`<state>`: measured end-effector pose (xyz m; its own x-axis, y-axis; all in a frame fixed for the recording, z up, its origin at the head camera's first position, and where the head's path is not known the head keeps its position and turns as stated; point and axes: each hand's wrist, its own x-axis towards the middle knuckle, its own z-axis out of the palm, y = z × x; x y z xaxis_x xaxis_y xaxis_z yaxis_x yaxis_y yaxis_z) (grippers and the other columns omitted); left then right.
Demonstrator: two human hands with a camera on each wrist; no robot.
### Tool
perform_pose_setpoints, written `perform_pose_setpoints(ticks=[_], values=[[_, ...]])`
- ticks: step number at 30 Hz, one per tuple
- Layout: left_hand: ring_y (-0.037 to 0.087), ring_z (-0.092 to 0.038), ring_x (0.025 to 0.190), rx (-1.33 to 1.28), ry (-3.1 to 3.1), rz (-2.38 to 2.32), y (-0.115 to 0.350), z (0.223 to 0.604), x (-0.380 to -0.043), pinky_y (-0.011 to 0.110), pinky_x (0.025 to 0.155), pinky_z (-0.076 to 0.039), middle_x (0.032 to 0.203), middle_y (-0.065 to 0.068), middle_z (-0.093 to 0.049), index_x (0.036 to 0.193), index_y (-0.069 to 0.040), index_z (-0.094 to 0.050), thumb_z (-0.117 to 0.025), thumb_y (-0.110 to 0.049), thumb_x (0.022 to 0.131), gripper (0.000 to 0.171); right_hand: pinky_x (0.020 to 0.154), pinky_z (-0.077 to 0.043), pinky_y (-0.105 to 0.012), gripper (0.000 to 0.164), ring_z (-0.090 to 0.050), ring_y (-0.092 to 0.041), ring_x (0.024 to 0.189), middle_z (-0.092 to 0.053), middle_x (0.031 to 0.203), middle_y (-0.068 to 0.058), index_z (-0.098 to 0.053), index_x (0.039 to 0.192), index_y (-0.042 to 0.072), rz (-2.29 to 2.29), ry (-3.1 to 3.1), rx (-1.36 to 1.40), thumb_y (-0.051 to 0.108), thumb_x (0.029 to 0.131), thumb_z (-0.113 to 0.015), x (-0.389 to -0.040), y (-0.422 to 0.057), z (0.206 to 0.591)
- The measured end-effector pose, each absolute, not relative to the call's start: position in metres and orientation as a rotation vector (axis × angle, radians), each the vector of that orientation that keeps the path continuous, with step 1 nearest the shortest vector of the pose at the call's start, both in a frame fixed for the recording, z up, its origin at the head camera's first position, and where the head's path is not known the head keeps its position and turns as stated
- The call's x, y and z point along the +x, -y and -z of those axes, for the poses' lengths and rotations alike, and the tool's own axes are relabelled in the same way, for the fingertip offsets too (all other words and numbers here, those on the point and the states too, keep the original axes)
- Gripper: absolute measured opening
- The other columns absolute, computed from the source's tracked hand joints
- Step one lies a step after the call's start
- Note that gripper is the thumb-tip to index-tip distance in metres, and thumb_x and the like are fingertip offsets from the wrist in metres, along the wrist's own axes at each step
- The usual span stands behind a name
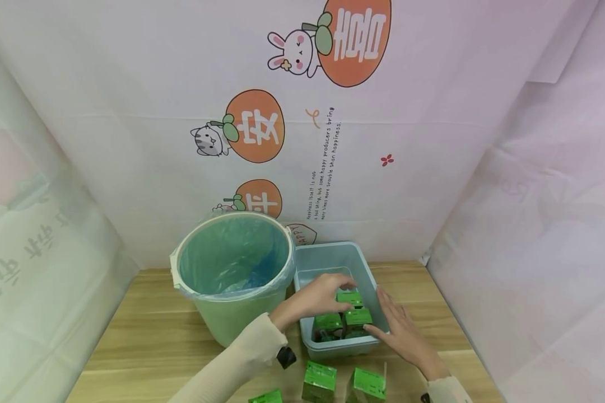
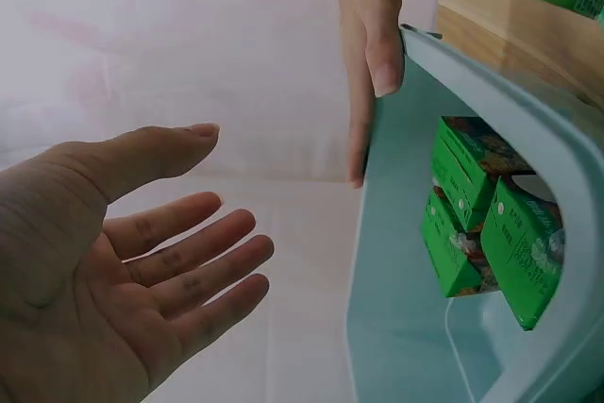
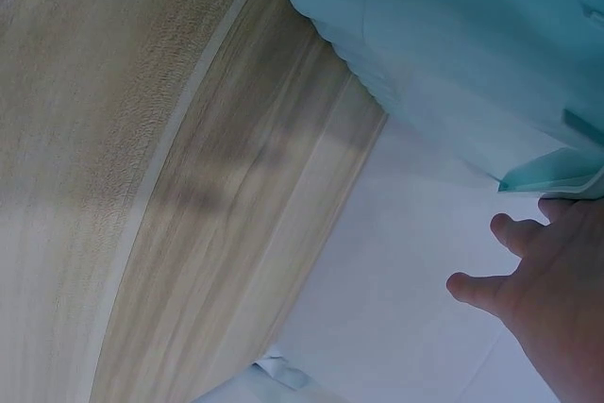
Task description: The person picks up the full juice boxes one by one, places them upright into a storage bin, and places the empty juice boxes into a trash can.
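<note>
My left hand (image 1: 316, 296) is over the blue-grey plastic bin (image 1: 327, 256), its fingers spread and slightly bent, holding nothing. In the left wrist view the same palm (image 2: 104, 318) faces up beside the bin, apart from the green boxes. Several small green boxes (image 1: 358, 317) sit together at the bin's near end. At the bin's right rim is my right hand (image 1: 403, 333), fingers extended along the outside and thumb over the edge. The right wrist view shows its spread fingers (image 3: 481, 292) by the bin's rim.
Left of the bin stands a pale green bucket (image 1: 222, 319) lined with a clear bag. In front of it on the wooden table (image 1: 146, 336) are more green boxes (image 1: 320, 376), one (image 1: 369, 383) with a thin pale stick beside it. Printed white cloth (image 1: 171, 184) hangs behind and at both sides.
</note>
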<state>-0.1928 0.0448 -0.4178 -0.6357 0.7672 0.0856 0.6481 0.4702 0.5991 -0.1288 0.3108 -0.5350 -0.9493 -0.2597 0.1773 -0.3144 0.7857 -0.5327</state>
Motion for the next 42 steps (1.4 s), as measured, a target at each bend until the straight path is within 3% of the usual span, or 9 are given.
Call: perform_pose_setpoints(ticks=[16, 29, 33, 42], values=[[0.015, -0.065, 0.119, 1.248, -2.405, -1.255, 0.021, 0.432, -0.149, 0.030, 0.102, -0.054, 0.130, 0.007, -0.070, 0.138, -0.007, -0.066, -0.078, -0.021, 0.100, 0.043, 0.120, -0.011, -0.076, 0.100, -0.020, -0.049, 0.156, -0.018, 0.172, -0.025, -0.005, 0.172, 0.015, -0.875, 2.899, 0.445, 0.047, 0.102, -0.068, -0.127, -0.309, 0.535], [0.017, -0.066, 0.122, 1.249, -2.417, -1.375, 0.063, 0.465, -0.113, 0.037, 0.104, -0.054, 0.131, 0.003, -0.071, 0.138, -0.017, -0.067, -0.081, -0.030, 0.096, 0.046, 0.122, -0.009, -0.073, 0.100, -0.016, -0.049, 0.157, -0.013, 0.173, -0.024, -0.001, 0.172, 0.018, -0.924, 2.906, 0.448, 0.047, 0.102, -0.067, -0.127, -0.312, 0.534], [0.019, -0.065, 0.123, 1.187, -2.430, -1.393, 0.077, 0.482, -0.104, 0.037, 0.103, -0.054, 0.132, 0.005, -0.070, 0.140, -0.014, -0.066, -0.082, -0.034, 0.095, 0.052, 0.121, -0.010, -0.074, 0.101, -0.019, -0.049, 0.156, -0.015, 0.173, -0.024, -0.002, 0.172, 0.018, -0.903, 2.904, 0.445, 0.047, 0.102, -0.068, -0.126, -0.312, 0.535], [0.023, -0.060, 0.129, 1.051, -2.543, -1.330, 0.099, 0.517, -0.082, 0.045, 0.103, -0.053, 0.141, -0.005, -0.063, 0.148, -0.025, -0.058, -0.088, -0.047, 0.087, 0.072, 0.120, -0.012, -0.075, 0.101, -0.022, -0.049, 0.155, -0.017, 0.173, -0.024, -0.004, 0.172, 0.017, -0.890, 2.882, 0.464, 0.045, 0.101, -0.069, -0.126, -0.312, 0.535]])
